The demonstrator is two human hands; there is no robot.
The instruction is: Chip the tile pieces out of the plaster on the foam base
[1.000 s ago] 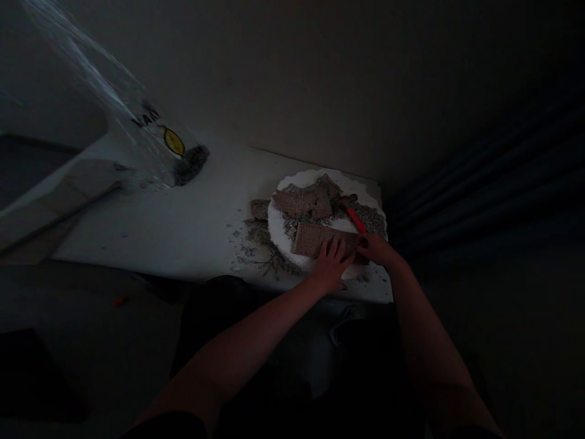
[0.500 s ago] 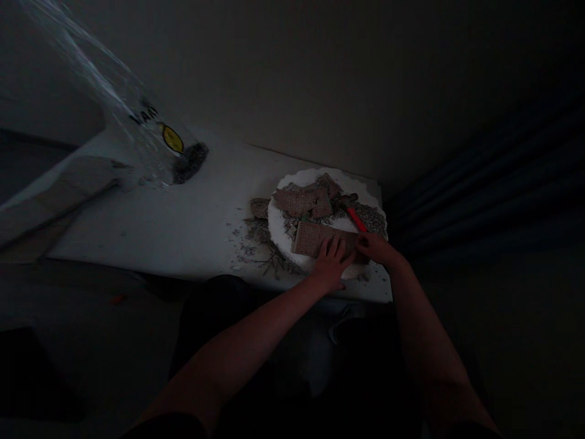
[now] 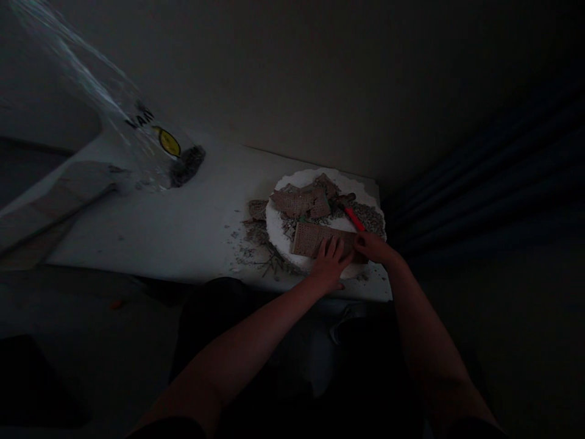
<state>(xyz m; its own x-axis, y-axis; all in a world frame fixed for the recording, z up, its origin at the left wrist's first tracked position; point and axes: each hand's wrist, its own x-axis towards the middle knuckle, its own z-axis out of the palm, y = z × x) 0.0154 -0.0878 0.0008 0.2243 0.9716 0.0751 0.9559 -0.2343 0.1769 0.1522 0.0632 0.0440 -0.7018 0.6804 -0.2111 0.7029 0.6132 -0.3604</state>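
In the dim head view, a brown, flat rectangular board with rows of small holes [image 3: 307, 239] lies on a round white scallop-edged slab [image 3: 275, 228]. My left hand [image 3: 329, 265] rests on the board's near side, fingers spread. At the board's right end my right hand [image 3: 372, 247] is closed, its fingertips pinched together; whatever is between them is too small and dark to make out. A hammer with a red handle [image 3: 353, 218] lies just beyond my right hand. Broken brown board pieces [image 3: 299, 202] and a heap of small grey bits [image 3: 369, 216] share the slab.
Grey crumbs and thin scraps [image 3: 258, 238] are strewn left of the slab on the white table [image 3: 150, 228]. A clear plastic bag with a yellow label [image 3: 170, 141] holds dark bits at the back left. A dark curtain [image 3: 493, 171] hangs at the right.
The view has shifted slightly. Both hands keep nearly the same place on the board, and the hammer and pieces lie as before.
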